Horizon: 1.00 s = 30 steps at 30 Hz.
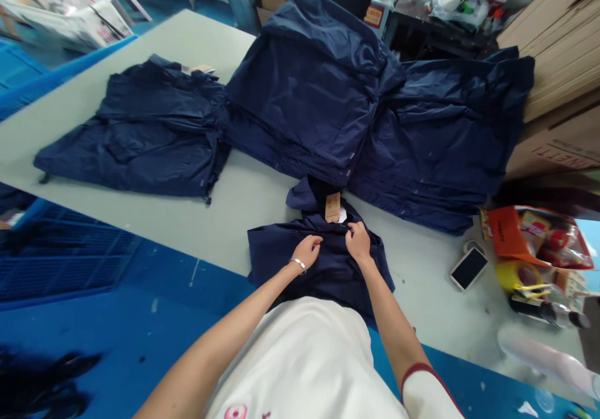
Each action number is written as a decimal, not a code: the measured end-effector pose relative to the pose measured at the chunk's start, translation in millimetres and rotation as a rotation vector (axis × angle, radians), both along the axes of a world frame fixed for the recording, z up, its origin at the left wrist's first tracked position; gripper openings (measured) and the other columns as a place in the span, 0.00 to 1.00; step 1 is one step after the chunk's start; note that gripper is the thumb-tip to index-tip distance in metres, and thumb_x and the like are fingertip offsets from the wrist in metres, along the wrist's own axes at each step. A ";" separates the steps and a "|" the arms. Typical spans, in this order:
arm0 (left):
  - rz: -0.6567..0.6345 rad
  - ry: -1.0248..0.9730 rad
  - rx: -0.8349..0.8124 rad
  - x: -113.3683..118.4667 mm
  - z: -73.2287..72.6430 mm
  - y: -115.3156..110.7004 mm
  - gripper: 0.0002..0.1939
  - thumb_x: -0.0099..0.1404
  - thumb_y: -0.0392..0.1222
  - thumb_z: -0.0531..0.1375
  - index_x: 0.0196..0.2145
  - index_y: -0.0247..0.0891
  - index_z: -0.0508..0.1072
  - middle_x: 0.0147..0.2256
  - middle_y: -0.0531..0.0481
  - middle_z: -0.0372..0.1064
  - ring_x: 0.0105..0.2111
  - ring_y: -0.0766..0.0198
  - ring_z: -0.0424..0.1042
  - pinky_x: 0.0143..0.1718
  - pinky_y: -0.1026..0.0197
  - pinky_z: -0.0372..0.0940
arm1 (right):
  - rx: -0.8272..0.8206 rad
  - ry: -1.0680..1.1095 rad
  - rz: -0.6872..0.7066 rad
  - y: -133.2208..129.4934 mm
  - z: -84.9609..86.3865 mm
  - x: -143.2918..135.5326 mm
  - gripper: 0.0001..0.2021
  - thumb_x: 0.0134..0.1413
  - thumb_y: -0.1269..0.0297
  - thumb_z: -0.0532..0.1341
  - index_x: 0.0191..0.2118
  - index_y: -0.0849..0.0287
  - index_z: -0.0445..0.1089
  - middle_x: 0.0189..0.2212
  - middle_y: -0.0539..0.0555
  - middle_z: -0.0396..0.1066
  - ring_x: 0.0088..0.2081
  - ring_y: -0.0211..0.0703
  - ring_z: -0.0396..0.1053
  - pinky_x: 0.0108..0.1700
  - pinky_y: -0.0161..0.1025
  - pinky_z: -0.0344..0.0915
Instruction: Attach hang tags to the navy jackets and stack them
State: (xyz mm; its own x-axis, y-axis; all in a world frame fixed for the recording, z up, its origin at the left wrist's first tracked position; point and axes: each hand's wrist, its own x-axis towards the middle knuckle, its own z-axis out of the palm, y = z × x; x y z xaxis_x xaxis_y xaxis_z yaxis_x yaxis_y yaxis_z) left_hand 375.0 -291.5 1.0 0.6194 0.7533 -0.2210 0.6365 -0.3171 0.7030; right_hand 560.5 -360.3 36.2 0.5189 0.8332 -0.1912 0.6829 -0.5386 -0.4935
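Observation:
A dark navy jacket (276,250) lies at the table's near edge, right in front of my body. Its collar or hood points away from me, with a brown hang tag (332,207) and a small white tag (342,215) on it. My left hand (308,251), wearing a bracelet, is closed with curled fingers on the cloth left of the front middle. Just below the tags, my right hand (358,241) pinches the jacket at its upper front. Both fingertips are small in view, and the exact bit of cloth held is partly hidden.
Navy garments lie in a left pile (159,125), a tall middle pile (309,81) and a right pile (445,137) on the pale table (187,219). A phone (469,267), an orange box (510,234) and a bottle (548,311) sit to the right. Cardboard boxes (557,56) stand behind.

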 end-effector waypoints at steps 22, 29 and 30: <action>-0.289 0.359 0.186 6.8 -5.6 -23.2 0.27 0.61 0.30 0.49 0.58 0.36 0.63 0.42 0.40 0.65 0.43 0.55 0.64 0.48 0.55 0.62 | -0.110 0.528 -0.287 -4.7 -26.2 -18.6 0.10 0.53 0.63 0.58 0.34 0.60 0.75 0.22 0.51 0.74 0.25 0.38 0.72 0.31 0.32 0.67; -0.309 0.330 0.158 5.5 -9.7 -25.4 0.27 0.61 0.31 0.50 0.58 0.39 0.63 0.42 0.40 0.64 0.43 0.55 0.64 0.47 0.54 0.62 | -0.128 1.125 -0.684 28.4 -27.3 -31.7 0.05 0.51 0.70 0.63 0.27 0.65 0.68 0.15 0.52 0.70 0.14 0.33 0.65 0.16 0.28 0.63; -0.309 0.333 0.160 4.2 -10.1 -26.3 0.27 0.61 0.31 0.50 0.59 0.39 0.63 0.42 0.40 0.64 0.42 0.55 0.64 0.47 0.55 0.62 | -0.132 1.130 -0.699 32.3 -27.7 -32.7 0.05 0.51 0.71 0.62 0.27 0.65 0.68 0.15 0.53 0.71 0.14 0.33 0.66 0.16 0.28 0.63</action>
State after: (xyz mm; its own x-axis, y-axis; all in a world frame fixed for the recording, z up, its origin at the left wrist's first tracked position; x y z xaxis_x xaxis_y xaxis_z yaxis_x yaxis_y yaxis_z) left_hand 379.2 -317.8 -9.1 0.7350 0.5858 -0.3416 0.6776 -0.6148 0.4037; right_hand 527.9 -328.0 8.5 0.3303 0.4014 -0.8543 -0.5008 -0.6926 -0.5191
